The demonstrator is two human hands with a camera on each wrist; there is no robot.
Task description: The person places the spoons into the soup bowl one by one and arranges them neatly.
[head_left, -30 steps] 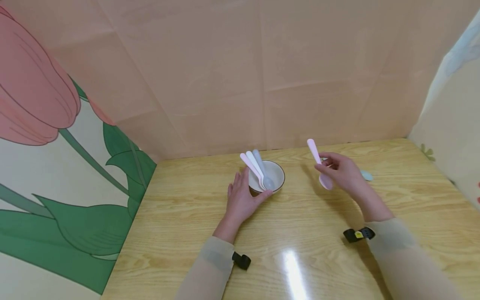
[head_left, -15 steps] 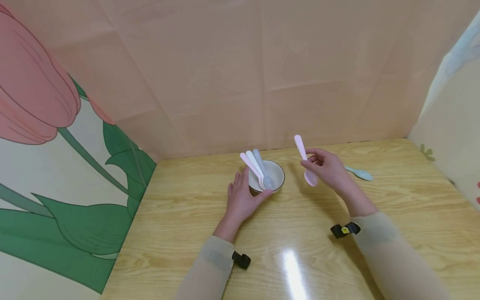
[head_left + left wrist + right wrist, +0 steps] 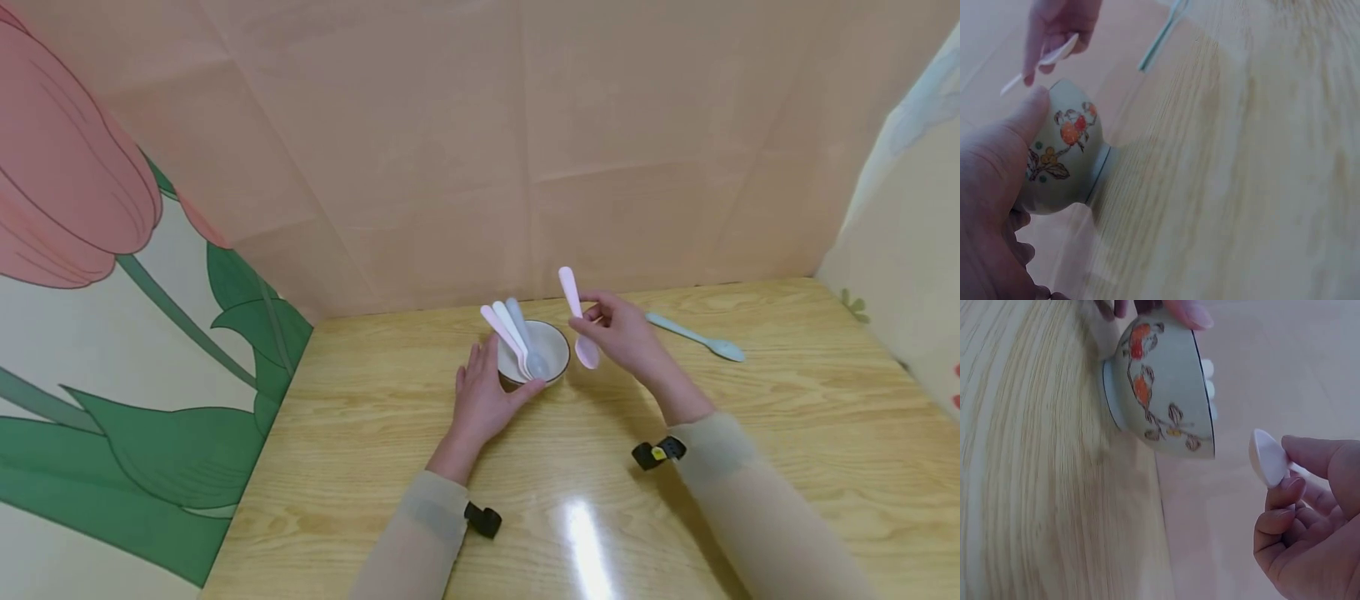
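Pink spoon [image 3: 571,292] partly behind right fingers [image 3: 591,328]

The person wears a long, plain beige left sleeve [image 3: 412,542] and a matching long beige right sleeve [image 3: 768,512], both greyish near the cuff, with a boxy black left wrist device [image 3: 484,522] and a black right wrist device [image 3: 643,456] marked by a yellow patch [image 3: 658,453].

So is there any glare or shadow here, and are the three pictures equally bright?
Head view: a white streak of glare on the table, a soft shadow beside the right sleeve. Left wrist view: dimmest, the left hand rather dark. Right wrist view: brighter, the painted bowl fairly crisp.
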